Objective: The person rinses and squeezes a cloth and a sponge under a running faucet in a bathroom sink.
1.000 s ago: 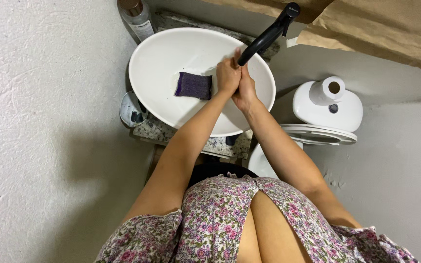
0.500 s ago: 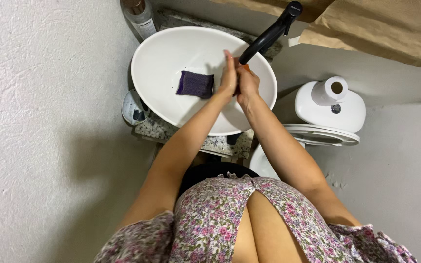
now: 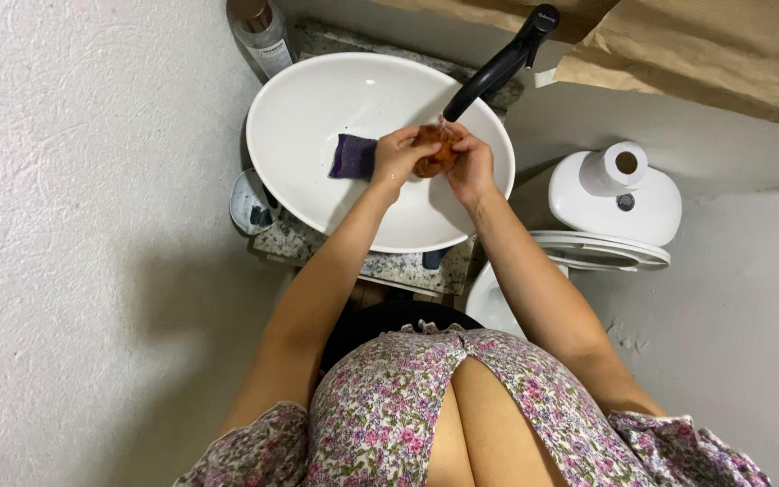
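Both the left hand (image 3: 396, 155) and right hand (image 3: 471, 162) clasp a small orange-brown rounded lump (image 3: 433, 150) under the black curved faucet (image 3: 498, 65); if wet, it could slip into the white oval basin (image 3: 317, 99).

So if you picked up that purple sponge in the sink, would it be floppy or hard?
The purple sponge looks soft and probably bends and squashes easily. It seems light for its size. Lying flat in the white basin, it shouldn't roll, though it may be wet and slippery.

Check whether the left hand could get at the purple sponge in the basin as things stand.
Probably yes: the sponge lies in the basin right beside the left hand, nothing between. But that hand and the right hand hold an orange-brown object.
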